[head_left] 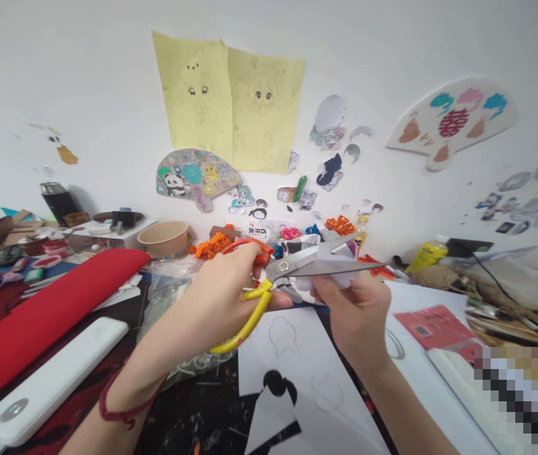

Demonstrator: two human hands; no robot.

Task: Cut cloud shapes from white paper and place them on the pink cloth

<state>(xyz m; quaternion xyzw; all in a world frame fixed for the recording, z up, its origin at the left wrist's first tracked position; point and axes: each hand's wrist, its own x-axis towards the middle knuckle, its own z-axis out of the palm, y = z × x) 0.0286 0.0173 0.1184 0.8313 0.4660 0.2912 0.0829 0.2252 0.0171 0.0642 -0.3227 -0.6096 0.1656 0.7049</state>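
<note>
My left hand (219, 284) is wrapped round the handles of scissors (284, 266), one loop orange and the other yellow. The blades point right and stand apart, with a small piece of white paper (333, 264) between them. That paper is pinched in the fingers of my right hand (358, 309), just below and beyond the lower blade. Under both hands lies a white sheet (307, 366) with pencil outlines on it and cut-out gaps that show the dark table.
A red padded roll (60, 309) and a white oblong device (55, 379) lie at left. A beige bowl (163, 237) and orange craft flowers (215, 245) stand near the wall. At right are a pink packet (437, 332) and a yellow bottle (430, 253).
</note>
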